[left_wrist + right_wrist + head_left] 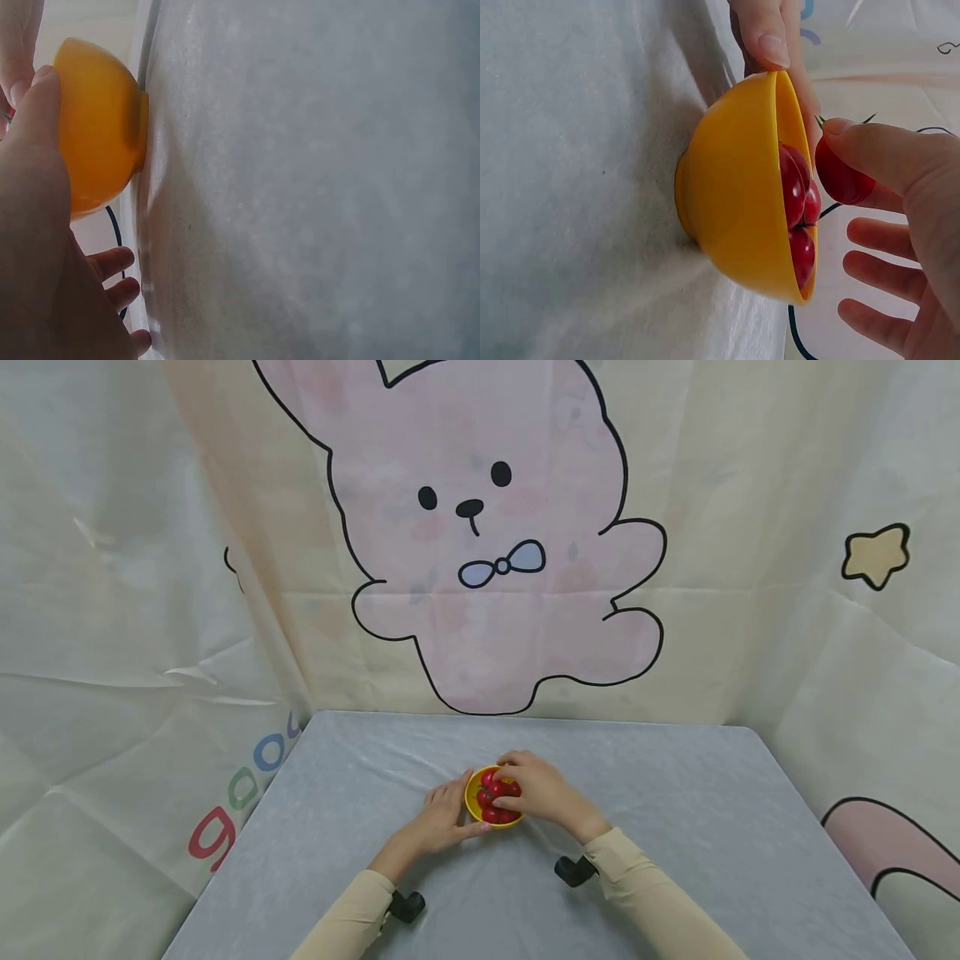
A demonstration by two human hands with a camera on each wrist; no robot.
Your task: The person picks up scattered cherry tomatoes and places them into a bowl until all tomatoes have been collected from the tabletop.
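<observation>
A small yellow bowl (472,802) stands upright on the table, with several red cherry tomatoes (801,256) inside. My left hand (441,822) holds the bowl at its left side, the thumb on the near rim and the index finger along the far side; its other fingers stand off the bowl in the left wrist view. Over the bowl's opening, my right hand (546,791) pinches one cherry tomato (841,174) with a green stem between thumb and index finger. Its remaining fingers are spread apart beside the rim. In the left wrist view the orange-looking bowl (101,127) hides the tomatoes.
A grey cloth (675,827) covers the table under the bowl. Behind it hangs a cream curtain (705,527) printed with a pink bear. Curtains also close off both sides. Black wrist cameras (575,871) are strapped to both forearms.
</observation>
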